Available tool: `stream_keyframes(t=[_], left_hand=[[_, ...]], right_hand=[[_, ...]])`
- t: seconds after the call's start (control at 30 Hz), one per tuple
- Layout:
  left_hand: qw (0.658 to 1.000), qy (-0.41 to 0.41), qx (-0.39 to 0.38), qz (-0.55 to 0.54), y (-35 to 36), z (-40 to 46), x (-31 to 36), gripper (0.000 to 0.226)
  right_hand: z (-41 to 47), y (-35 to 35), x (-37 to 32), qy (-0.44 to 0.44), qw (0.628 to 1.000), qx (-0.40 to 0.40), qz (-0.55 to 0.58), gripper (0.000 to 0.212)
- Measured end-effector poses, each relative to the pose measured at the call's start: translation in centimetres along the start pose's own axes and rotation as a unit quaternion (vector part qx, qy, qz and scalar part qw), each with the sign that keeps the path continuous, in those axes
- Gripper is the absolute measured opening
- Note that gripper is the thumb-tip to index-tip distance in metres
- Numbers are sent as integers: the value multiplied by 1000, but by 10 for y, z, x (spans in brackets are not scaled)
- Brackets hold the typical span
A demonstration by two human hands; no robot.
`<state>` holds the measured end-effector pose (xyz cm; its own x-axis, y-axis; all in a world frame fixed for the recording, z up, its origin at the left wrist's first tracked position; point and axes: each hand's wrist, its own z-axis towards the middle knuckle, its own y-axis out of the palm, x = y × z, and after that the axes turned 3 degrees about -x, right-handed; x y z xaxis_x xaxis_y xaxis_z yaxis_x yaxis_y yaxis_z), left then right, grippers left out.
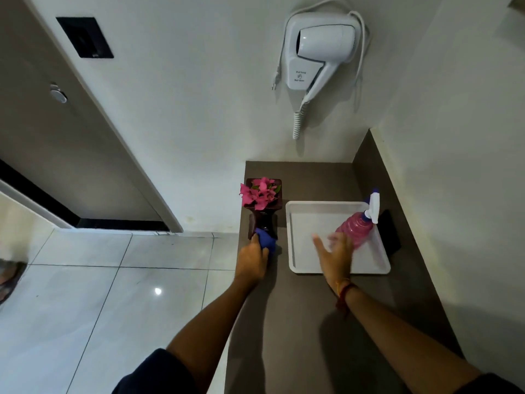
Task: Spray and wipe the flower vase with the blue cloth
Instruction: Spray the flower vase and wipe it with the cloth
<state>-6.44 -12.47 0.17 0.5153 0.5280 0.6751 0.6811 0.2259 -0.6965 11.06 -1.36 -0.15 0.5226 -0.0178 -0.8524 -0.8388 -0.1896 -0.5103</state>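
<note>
Left fingers [257, 241] clamped on blue cloth [267, 240] against vase [262, 220] base; right fingers [321, 244] spread beside spray bottle [356, 228].

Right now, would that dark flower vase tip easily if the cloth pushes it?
Probably. The flower vase looks tall with a wide flowered top, so likely top-heavy. The blue cloth presses low near its base, which should tip it less than a high push.

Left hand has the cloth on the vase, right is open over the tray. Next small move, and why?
Probably close the right hand on the spray bottle: it lies in the white tray, just beyond the open fingers, while the left hand presses the blue cloth against the vase.
</note>
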Motion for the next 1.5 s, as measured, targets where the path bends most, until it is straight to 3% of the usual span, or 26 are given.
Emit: stream_keyframes(t=[0.1, 0.17, 0.23, 0.3, 0.37, 0.43, 0.57, 0.73, 0.93, 1.07, 1.17, 1.27, 1.37, 1.5], left_hand=[[970, -93, 29, -224, -4, -2, 3, 22], [896, -190, 31, -401, -10, -2, 8, 20], [815, -228, 27, -532, -16, -2, 11, 23], [789, -224, 22, -572, -21, -1, 9, 33], [800, -218, 18, -558, -24, -2, 8, 43], [827, -219, 34, -516, -24, 0, 6, 48], [853, -237, 109, -452, -16, 8, -2, 20], [867, -230, 169, -408, -14, 20, 14, 30], [862, -171, 159, -450, -2, 37, 53, 45], [851, -194, 168, -459, 18, 45, 62, 63], [860, -197, 183, -433, 27, 46, 62, 52], [912, -222, 169, -301, 33, 39, 67, 39], [971, -114, 140, -156, 47, 30, 65, 59], [976, -86, 115, -165, 48, 20, 66, 65]], right_hand=[[32, 14, -56, -105, 976, -186, -36, 77], [63, 18, -93, -204, 932, -257, -153, 91], [88, 21, -121, -253, 877, -304, -273, 99], [104, 25, -138, -265, 819, -340, -378, 104], [111, 30, -147, -258, 788, -372, -418, 106], [113, 33, -152, -254, 781, -380, -426, 109], [109, 37, -161, -258, 771, -386, -436, 112], [94, 39, -165, -215, 816, -352, -405, 112], [82, 43, -169, -173, 851, -311, -387, 99], [81, 47, -173, -162, 852, -310, -390, 92], [80, 49, -175, -159, 853, -307, -390, 91], [79, 49, -175, -158, 857, -308, -383, 87], [77, 49, -176, -155, 857, -309, -382, 88], [73, 47, -177, -151, 861, -304, -379, 88]])
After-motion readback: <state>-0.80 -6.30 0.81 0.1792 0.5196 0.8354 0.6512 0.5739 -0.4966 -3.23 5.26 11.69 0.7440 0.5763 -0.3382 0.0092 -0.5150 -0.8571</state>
